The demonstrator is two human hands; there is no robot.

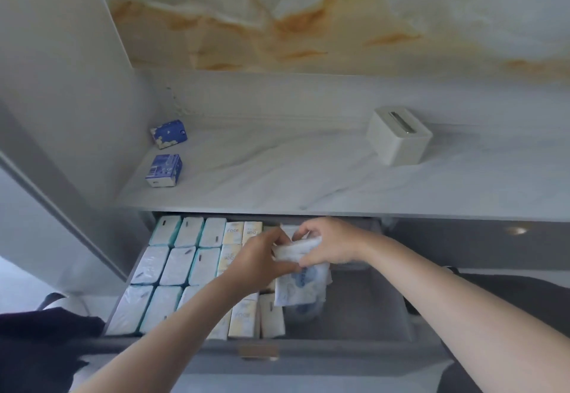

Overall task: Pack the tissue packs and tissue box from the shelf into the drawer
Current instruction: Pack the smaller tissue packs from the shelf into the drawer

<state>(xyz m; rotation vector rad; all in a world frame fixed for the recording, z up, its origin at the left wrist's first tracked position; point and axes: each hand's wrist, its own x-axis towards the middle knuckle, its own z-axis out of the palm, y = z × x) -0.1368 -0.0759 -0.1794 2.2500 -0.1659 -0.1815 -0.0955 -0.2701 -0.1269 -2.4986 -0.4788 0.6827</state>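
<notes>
Though white itself, marble shelf against amber-veined wall.

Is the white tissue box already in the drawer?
No, the tissue box sits on the shelf, behind the open drawer.
</notes>
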